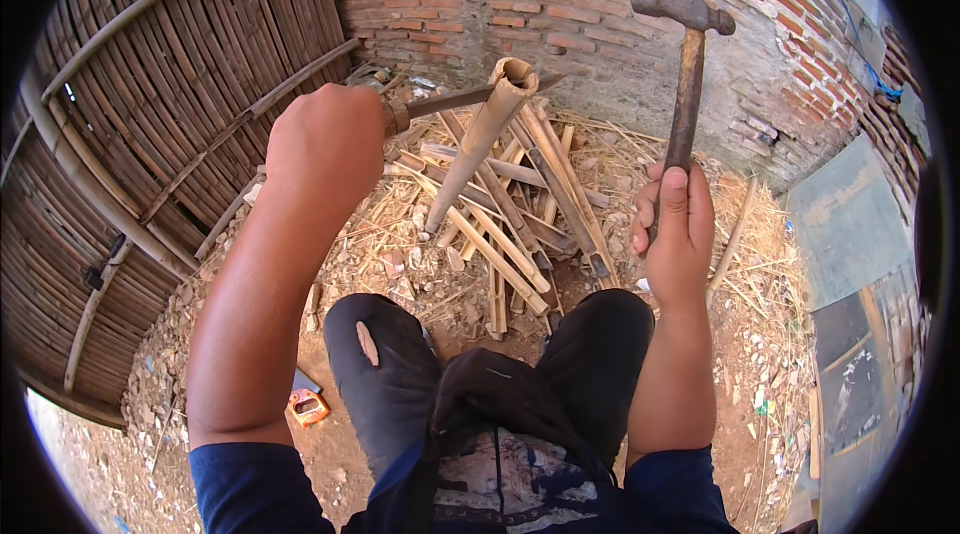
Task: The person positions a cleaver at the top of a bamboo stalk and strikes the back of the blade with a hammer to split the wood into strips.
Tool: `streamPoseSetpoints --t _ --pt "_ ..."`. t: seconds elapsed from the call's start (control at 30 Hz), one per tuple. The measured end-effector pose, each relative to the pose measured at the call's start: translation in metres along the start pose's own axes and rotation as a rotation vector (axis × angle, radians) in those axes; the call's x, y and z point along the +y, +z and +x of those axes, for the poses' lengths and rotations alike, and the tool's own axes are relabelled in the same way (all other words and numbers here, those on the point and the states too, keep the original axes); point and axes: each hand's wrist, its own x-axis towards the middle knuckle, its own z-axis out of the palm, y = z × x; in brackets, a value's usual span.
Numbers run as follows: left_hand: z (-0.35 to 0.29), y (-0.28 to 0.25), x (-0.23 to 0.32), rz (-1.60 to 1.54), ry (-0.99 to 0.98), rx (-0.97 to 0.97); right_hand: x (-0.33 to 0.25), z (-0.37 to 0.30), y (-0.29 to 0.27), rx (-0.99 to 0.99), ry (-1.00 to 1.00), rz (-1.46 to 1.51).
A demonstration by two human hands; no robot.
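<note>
My left hand (328, 149) is closed round the wooden handle of a large knife (450, 101). Its dark blade lies across the top of an upright bamboo pole (470, 156), with the pointed tip showing past the right side. How deep the blade sits in the bamboo I cannot tell. The pole leans slightly, its hollow, rough end up and its lower end on the ground. In my right hand (677, 219) is a hammer (686, 84), gripped by its wooden handle, the metal head raised above and to the right of the pole.
Split bamboo pieces (500, 244) lie heaped behind and right of the pole. An orange-handled saw (308, 406) rests on the ground beside my left knee. A bamboo-slat wall (160, 84) stands at left, a brick wall (580, 24) behind, and grey sheets (850, 219) at right.
</note>
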Motion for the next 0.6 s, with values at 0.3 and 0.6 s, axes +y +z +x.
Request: streamPoseSetpoints --t 0.3,0.6 --pt "0.008 -0.001 0.012 -0.035 -0.004 -0.031 0.019 -0.007 0.028 -0.113 -0.367 -0.544" --pt "0.004 0.003 0.001 -0.013 -0.04 -0.04 -0.013 -0.002 0.025 -0.067 -0.191 -0.296"
